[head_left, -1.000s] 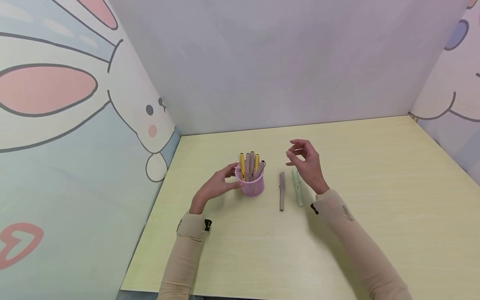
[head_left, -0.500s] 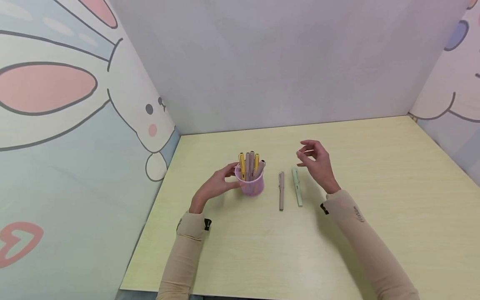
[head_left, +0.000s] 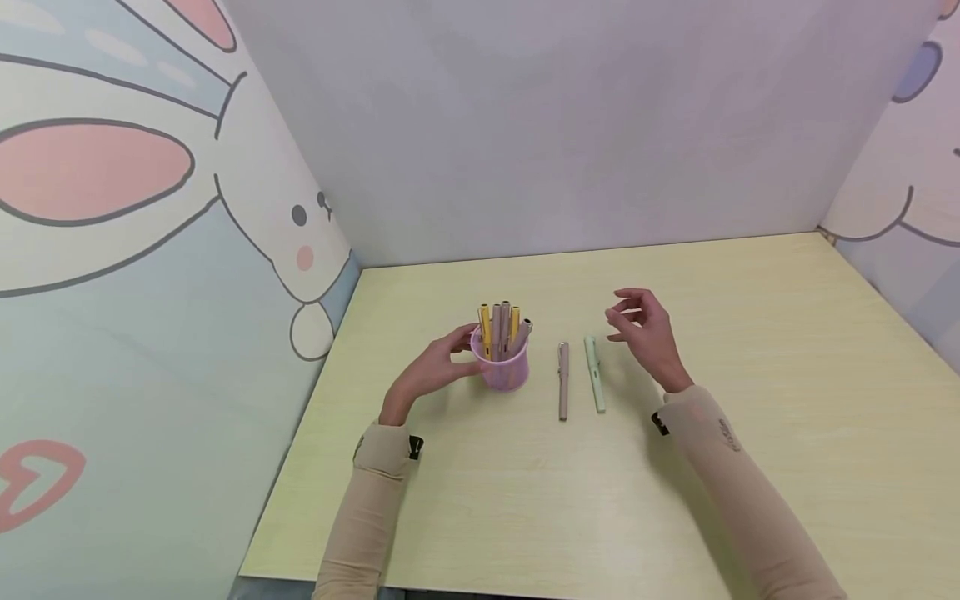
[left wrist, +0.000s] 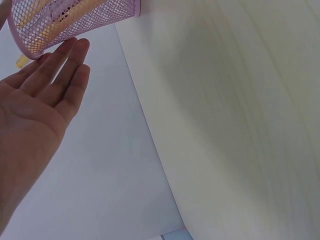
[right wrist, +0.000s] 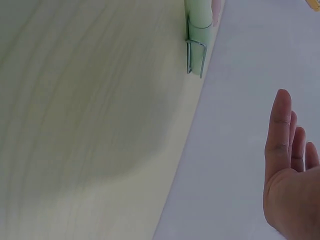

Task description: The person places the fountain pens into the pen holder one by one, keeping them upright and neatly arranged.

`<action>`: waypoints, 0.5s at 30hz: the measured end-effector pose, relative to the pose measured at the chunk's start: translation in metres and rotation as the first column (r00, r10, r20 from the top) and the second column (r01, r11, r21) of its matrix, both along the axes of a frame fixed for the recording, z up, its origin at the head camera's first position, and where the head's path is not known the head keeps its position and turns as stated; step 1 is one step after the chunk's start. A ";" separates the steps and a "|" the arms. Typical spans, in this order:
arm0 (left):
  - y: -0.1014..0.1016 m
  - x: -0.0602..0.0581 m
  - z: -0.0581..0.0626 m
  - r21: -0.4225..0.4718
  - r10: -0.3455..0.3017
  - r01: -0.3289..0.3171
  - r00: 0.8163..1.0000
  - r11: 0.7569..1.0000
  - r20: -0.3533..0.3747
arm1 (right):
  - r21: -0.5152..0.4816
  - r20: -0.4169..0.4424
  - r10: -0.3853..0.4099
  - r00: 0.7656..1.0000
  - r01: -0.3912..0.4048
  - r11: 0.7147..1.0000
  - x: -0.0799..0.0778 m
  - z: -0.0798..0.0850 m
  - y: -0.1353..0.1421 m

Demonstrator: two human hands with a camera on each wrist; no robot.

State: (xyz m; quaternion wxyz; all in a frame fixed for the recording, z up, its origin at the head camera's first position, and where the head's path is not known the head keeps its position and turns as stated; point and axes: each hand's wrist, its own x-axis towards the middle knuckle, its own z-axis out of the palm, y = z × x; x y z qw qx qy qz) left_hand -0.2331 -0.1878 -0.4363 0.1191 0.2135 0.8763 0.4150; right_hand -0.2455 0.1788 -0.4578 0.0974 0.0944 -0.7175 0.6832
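Note:
A purple mesh pen holder (head_left: 505, 375) stands upright on the table, with several yellow and mauve pens (head_left: 504, 325) in it. My left hand (head_left: 432, 369) holds its near left side between thumb and fingers; the left wrist view shows the fingers against the mesh (left wrist: 95, 15). To the right of the holder lie a mauve pen (head_left: 563, 382) and a light green pen (head_left: 596, 375), apart from each other. Just right of the green pen hovers my right hand (head_left: 651, 335), loosely bent and holding nothing. Its clip end (right wrist: 200, 30) appears in the right wrist view.
Pale wood-grain table (head_left: 480, 500) lies under everything. A plain grey wall (head_left: 562, 125) rises along its far edge. A wall with a cartoon rabbit (head_left: 262, 208) borders the left side, and another printed wall (head_left: 885, 208) the right.
My right hand has moved right, from above the green pen's upper end to beside it, then slightly nearer. The left hand, holder and lying pens have stayed put.

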 end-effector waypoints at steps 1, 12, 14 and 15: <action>0.000 0.000 0.000 0.000 -0.001 0.001 1.000 1.000 -0.001 | 0.009 0.008 -0.001 1.000 0.001 1.000 0.000 -0.001 0.002; 0.002 -0.002 -0.001 -0.005 -0.008 0.008 1.000 1.000 -0.007 | 0.109 0.140 0.016 0.990 -0.031 0.994 0.004 -0.007 0.017; 0.003 -0.002 -0.001 -0.005 -0.010 0.010 1.000 1.000 -0.008 | 0.122 0.159 0.022 0.987 -0.042 0.992 0.005 -0.008 0.019; 0.003 -0.002 -0.001 -0.004 -0.010 0.010 1.000 1.000 -0.007 | 0.129 0.166 0.025 0.986 -0.047 0.991 0.005 -0.008 0.019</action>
